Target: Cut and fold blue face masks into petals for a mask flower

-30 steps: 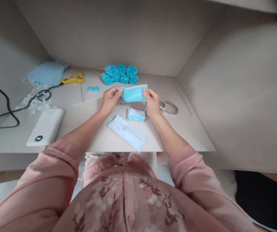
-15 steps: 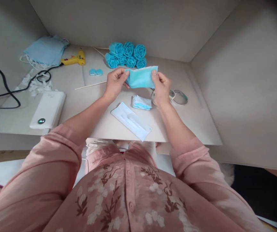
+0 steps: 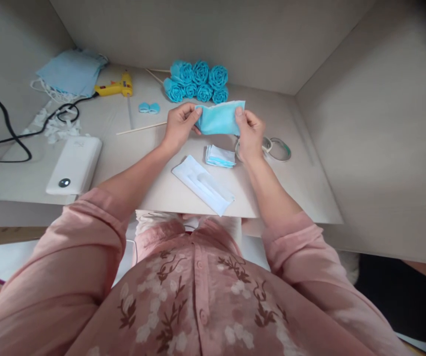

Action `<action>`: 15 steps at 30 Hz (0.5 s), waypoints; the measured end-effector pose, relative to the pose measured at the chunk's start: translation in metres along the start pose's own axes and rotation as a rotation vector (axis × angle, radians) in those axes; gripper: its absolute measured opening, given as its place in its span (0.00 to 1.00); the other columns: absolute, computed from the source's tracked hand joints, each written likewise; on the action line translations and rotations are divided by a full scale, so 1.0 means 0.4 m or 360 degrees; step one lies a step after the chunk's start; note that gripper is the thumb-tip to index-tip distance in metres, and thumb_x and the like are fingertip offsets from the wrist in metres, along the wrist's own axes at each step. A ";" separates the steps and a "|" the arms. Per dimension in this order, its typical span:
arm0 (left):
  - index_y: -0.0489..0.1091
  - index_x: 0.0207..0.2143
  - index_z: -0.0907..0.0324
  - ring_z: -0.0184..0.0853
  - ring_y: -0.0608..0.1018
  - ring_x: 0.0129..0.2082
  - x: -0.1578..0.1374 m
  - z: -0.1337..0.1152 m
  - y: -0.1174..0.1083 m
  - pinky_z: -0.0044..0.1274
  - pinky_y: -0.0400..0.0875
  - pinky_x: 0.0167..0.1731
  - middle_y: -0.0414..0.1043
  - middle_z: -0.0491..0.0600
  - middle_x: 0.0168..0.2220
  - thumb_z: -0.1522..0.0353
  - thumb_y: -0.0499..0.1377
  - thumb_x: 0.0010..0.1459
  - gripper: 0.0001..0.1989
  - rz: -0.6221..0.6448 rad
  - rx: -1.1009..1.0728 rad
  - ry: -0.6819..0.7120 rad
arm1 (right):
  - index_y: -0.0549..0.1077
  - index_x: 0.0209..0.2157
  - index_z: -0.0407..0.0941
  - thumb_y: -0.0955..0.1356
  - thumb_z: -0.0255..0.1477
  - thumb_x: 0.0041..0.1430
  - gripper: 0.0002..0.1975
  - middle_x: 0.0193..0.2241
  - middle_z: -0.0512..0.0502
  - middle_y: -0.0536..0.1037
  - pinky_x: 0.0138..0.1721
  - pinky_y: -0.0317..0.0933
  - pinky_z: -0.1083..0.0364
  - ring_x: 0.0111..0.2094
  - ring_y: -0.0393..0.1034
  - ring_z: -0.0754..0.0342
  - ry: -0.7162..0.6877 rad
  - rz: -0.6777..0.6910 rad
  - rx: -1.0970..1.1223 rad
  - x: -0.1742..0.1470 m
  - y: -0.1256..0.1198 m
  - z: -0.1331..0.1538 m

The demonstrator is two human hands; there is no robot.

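A piece of blue face mask fabric (image 3: 219,118) is stretched between my two hands above the table. My left hand (image 3: 180,124) pinches its left end, and my right hand (image 3: 250,131) pinches its right end, thumbs on the near side. Below it lies a small stack of cut blue and white mask pieces (image 3: 220,156). A pale folded mask strip (image 3: 202,185) lies slantwise near the table's front edge. Just beyond the fabric, several blue fabric roses (image 3: 200,81) sit in a cluster. A thin wooden stick (image 3: 140,128) points toward my left hand.
At the back left are a pile of face masks (image 3: 71,74), a yellow glue gun (image 3: 116,88) with a black cord, and white scraps (image 3: 62,128). A white power bank (image 3: 74,165) lies front left. Tape rolls (image 3: 280,150) rest by my right wrist; a small blue bow-shaped piece (image 3: 149,108) lies left.
The view has shifted slightly. My hands hold the mask fabric in nearly the same pose, and nothing has been picked up or let go.
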State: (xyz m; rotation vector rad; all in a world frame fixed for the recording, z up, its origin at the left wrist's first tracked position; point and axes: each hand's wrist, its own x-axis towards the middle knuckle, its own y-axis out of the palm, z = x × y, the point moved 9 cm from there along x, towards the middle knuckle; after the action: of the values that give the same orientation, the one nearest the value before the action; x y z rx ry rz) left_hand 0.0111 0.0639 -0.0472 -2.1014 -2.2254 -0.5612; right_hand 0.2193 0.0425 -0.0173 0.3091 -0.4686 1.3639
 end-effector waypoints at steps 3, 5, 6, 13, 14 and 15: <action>0.71 0.28 0.62 0.34 0.78 0.32 -0.006 -0.012 0.006 0.23 0.76 0.29 0.64 0.44 0.25 0.62 0.68 0.56 0.13 0.0027 0.0072 0.0034 | 0.54 0.20 0.48 0.68 0.58 0.54 0.31 0.22 0.53 0.48 0.27 0.56 0.57 0.25 0.53 0.59 0.0007 0.0005 0.0013 -0.001 0.001 -0.002; 0.72 0.28 0.61 0.31 0.75 0.27 -0.011 -0.025 0.014 0.22 0.74 0.26 0.65 0.43 0.24 0.61 0.67 0.56 0.13 0.0057 0.0097 0.0066 | 0.55 0.19 0.47 0.68 0.56 0.55 0.30 0.22 0.54 0.49 0.28 0.56 0.57 0.25 0.53 0.59 0.0005 0.0013 0.0043 -0.001 0.003 -0.002; 0.72 0.27 0.61 0.30 0.74 0.25 -0.014 -0.031 0.017 0.21 0.73 0.24 0.65 0.43 0.23 0.61 0.67 0.56 0.13 0.0069 0.0100 0.0076 | 0.55 0.19 0.47 0.68 0.55 0.56 0.30 0.22 0.54 0.49 0.28 0.56 0.57 0.25 0.52 0.60 -0.0003 0.0015 0.0059 -0.001 0.004 -0.001; 0.73 0.26 0.61 0.28 0.70 0.20 -0.023 -0.043 0.023 0.21 0.70 0.21 0.67 0.43 0.21 0.65 0.66 0.56 0.10 0.0074 0.0069 0.0026 | 0.52 0.20 0.46 0.68 0.54 0.57 0.31 0.23 0.54 0.46 0.26 0.43 0.56 0.24 0.43 0.61 -0.0011 0.0031 0.0020 -0.003 0.008 0.007; 0.73 0.25 0.61 0.28 0.70 0.19 -0.023 -0.043 0.023 0.21 0.70 0.21 0.67 0.43 0.21 0.65 0.66 0.56 0.10 0.0075 0.0063 0.0030 | 0.52 0.20 0.46 0.67 0.55 0.57 0.31 0.22 0.54 0.47 0.26 0.43 0.56 0.24 0.43 0.61 0.0001 0.0035 -0.0007 -0.003 0.009 0.008; 0.72 0.25 0.61 0.28 0.70 0.19 -0.024 -0.044 0.022 0.21 0.70 0.20 0.67 0.42 0.20 0.65 0.66 0.56 0.10 0.0079 0.0059 0.0038 | 0.53 0.20 0.46 0.67 0.56 0.56 0.31 0.22 0.54 0.47 0.26 0.43 0.56 0.25 0.43 0.61 0.0012 0.0041 -0.0033 -0.004 0.011 0.009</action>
State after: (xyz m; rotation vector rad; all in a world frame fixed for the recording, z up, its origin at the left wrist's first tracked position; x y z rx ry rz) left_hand 0.0167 0.0501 -0.0313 -2.1141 -2.1478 -0.5346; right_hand 0.2144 0.0402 -0.0151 0.2818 -0.4814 1.3841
